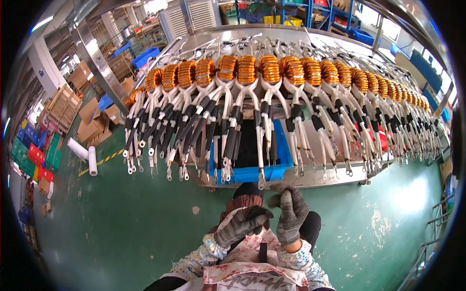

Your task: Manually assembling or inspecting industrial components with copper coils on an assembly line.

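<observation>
Over my lap, my left hand (242, 226) wears a grey glove with darker fingers. Its fingers are curled closed, and what they may hold is hidden. My right hand (292, 213), also gloved in grey, is raised beside it. The right fingers bend toward the left hand, with a gap to the thumb; their tips are smeared by motion, and nothing shows between them. Nearest to both hands hangs a cable with a ring terminal (261, 182). It belongs to a long row of copper-wound ring coils (270, 69), whose white leads (258, 131) carry black sleeves and hang over the table edge.
A metal table (310, 180) bears the coils, with a blue bin (284, 167) behind the hanging leads. White rolls (92, 161) and cardboard boxes (92, 123) stand on the green floor (145, 223) at left. A red container (381, 140) shows behind leads at right.
</observation>
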